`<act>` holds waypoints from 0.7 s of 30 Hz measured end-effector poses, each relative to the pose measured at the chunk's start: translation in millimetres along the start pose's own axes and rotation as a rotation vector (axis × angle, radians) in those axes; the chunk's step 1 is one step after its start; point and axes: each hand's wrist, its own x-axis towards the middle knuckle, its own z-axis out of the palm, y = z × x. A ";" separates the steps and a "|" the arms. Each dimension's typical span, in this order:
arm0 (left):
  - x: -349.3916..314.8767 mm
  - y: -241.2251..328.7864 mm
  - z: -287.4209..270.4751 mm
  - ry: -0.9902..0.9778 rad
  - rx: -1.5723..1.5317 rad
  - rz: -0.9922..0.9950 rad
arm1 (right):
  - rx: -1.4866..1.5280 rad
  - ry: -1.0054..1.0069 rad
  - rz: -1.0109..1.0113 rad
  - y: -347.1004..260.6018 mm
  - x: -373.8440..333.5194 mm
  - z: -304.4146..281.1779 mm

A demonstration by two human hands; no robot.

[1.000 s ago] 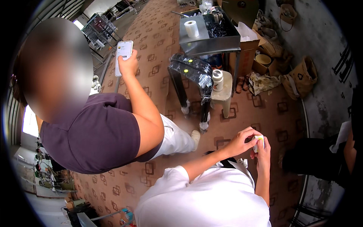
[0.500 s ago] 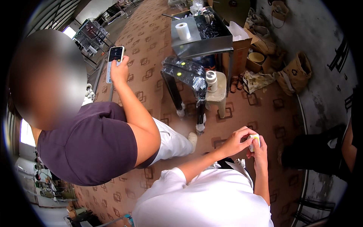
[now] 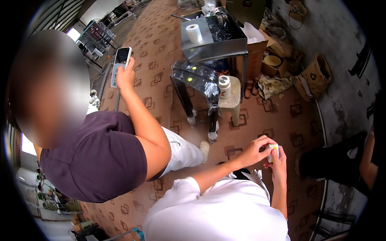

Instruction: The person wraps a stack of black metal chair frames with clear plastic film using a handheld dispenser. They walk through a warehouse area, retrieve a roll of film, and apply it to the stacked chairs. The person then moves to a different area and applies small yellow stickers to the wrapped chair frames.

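Observation:
In front of my white shirt, both hands come together on a small white box [image 3: 274, 148] with yellow-green marks. My left hand [image 3: 256, 152] reaches in from the left, its fingertips closed at the box's top and near side. My right hand [image 3: 278, 164] wraps the box from the right, with the thumb lying on its face. The fingers hide much of the box, so I cannot tell whether its lid is open.
A person in a dark shirt [image 3: 96, 156] stands close on my left, holding a phone [image 3: 121, 66]. Ahead are a plastic-wrapped black frame [image 3: 197, 78], a stool [image 3: 232, 100] with a white bottle [image 3: 224, 86], and a metal table [image 3: 217, 50]. Another dark-clothed person [image 3: 333, 160] is at the right.
My hands and the box have shifted slightly to the right, still gripping it. The other person's phone has moved a little left and tilted.

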 end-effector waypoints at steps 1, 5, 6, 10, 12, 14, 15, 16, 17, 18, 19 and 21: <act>-0.9 0.1 -0.5 0.006 -0.005 -0.001 | 0.000 -0.006 0.000 0.8 0.3 0.4; -4.8 -0.4 -3.3 0.025 -0.015 -0.014 | -0.002 -0.032 -0.005 3.5 0.8 2.7; -5.7 -0.5 -4.6 0.028 -0.014 -0.019 | -0.002 -0.038 -0.008 4.0 0.8 3.9; -1.5 2.9 -4.1 0.022 -0.003 -0.011 | -0.055 0.004 0.004 -3.1 -1.7 6.3; -3.6 -8.0 0.7 0.023 -0.070 -0.013 | -0.049 0.020 0.028 -2.7 -3.5 5.1; 0.4 1.5 -1.4 0.014 0.027 -0.030 | -0.056 0.023 0.035 6.9 1.0 -1.3; -0.5 -1.7 -2.9 0.023 -0.001 -0.083 | -0.074 0.005 0.103 -2.1 0.9 1.9; 1.1 -5.8 -2.5 0.020 -0.013 -0.076 | -0.068 0.023 0.095 -2.4 0.2 -0.3; 0.2 -6.7 -5.1 0.013 -0.016 -0.125 | -0.110 0.035 0.134 -4.4 0.9 1.7; 0.4 -6.0 -5.3 0.008 -0.097 -0.167 | -0.126 0.014 0.101 -5.8 0.7 -0.4; 2.8 -6.9 -3.3 -0.014 -0.146 -0.136 | -0.139 -0.019 0.072 -7.7 -0.1 -3.5; 8.3 2.8 4.0 -0.040 -0.120 -0.134 | -0.148 0.015 0.046 -8.0 -0.5 -8.3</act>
